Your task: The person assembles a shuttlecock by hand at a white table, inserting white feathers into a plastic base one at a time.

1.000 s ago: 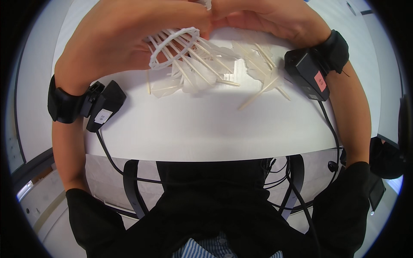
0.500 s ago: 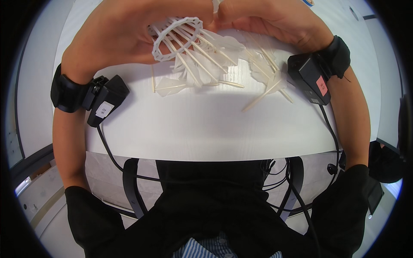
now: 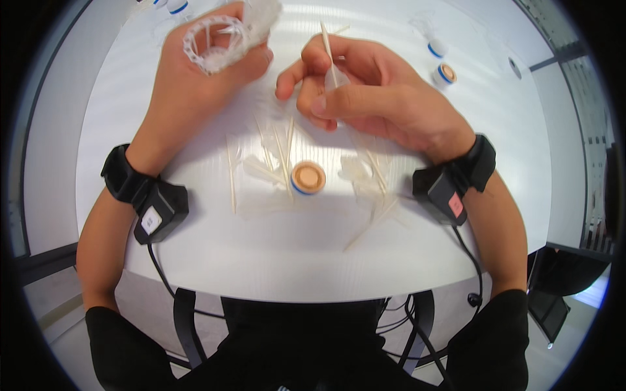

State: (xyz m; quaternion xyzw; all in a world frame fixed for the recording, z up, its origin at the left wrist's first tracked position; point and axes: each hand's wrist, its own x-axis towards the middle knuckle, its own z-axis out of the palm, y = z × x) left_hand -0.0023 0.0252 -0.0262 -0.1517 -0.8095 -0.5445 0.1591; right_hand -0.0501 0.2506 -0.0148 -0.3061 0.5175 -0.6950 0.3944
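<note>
Head view: right hand [image 3: 385, 98] fingers pinched shut on a single white feather [image 3: 328, 52], above the cork base [image 3: 308, 177]; left hand [image 3: 195, 85] curled closed around the white feather skirt [image 3: 222, 39], above-left of it. Thin quill probably could snap or slip if squeezed askew.

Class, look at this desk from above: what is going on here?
A person sits at a white table, working with both hands. The left hand holds a white plastic ring frame with ribs, raised off the table. The right hand pinches a single white feather by its quill. More loose feathers lie scattered around a round cork base between the wrists.
</note>
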